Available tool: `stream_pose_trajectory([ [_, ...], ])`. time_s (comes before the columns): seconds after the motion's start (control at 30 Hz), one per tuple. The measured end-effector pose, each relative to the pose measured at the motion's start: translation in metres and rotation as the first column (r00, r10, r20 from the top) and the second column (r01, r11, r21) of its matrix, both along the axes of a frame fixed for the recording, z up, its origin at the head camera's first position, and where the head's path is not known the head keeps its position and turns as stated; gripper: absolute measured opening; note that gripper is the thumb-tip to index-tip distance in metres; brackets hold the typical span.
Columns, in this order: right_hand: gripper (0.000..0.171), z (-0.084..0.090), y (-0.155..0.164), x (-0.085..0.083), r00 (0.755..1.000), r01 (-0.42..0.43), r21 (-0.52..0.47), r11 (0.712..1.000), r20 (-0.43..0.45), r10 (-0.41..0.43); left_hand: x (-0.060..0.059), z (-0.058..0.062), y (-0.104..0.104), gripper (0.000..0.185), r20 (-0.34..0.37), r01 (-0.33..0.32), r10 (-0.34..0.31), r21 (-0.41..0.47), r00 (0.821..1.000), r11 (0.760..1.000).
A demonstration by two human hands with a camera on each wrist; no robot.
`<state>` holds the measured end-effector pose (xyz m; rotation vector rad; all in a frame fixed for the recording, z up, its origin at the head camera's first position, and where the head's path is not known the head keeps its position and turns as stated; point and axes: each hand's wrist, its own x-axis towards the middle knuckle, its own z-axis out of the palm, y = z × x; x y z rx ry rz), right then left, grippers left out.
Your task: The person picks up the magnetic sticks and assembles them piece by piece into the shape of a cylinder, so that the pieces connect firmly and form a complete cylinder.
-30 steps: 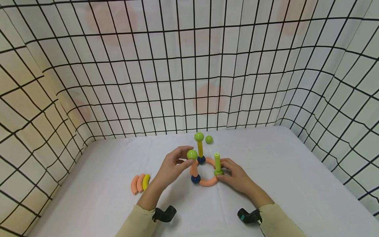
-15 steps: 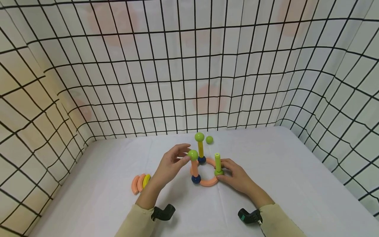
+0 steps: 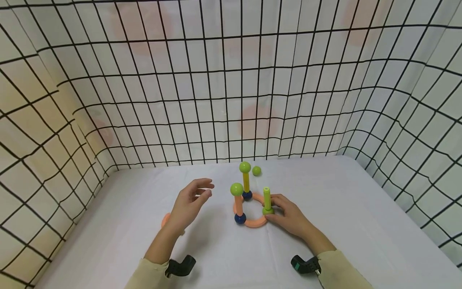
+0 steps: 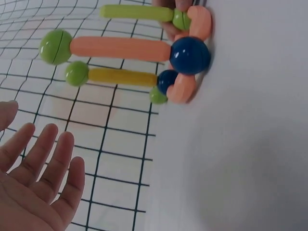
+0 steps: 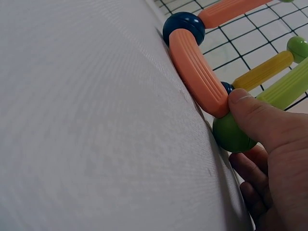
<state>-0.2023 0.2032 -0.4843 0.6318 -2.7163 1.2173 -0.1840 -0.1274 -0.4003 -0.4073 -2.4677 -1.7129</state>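
A ring of curved orange rods with ball joints lies on the table. From its dark blue balls rise an orange rod and a yellow rod, each topped by a green ball. A light green rod stands bare-topped on a green ball at the ring's right. My right hand grips that base ball, its thumb near the joint with the curved rod. My left hand hovers left of the ring, apart from it and holding nothing, fingers loosely spread in the left wrist view.
A loose green ball lies behind the ring. A curved orange rod shows at the left, mostly hidden by my left forearm. Black-lined grid fabric surrounds the white table at the back and sides.
My left hand has let go of the green ball atop the orange rod and drawn away to the left, now covering most of the loose curved rods. The right hand stays at its ball.
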Motion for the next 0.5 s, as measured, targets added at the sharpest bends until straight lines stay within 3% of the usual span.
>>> stream_pose_trajectory([
  [0.13,0.036,0.0,0.001,0.0,1.0,0.0,-0.008,1.0,0.001,0.0,0.004,0.003,-0.013,0.031,-0.017,-0.025,0.024,-0.063,1.0,0.998],
  [0.5,0.034,0.0,0.0,0.001,1.0,-0.008,-0.047,0.999,0.018,0.009,0.006,-0.005,-0.058,0.036,0.056,-0.125,0.138,-0.182,0.989,0.975],
])
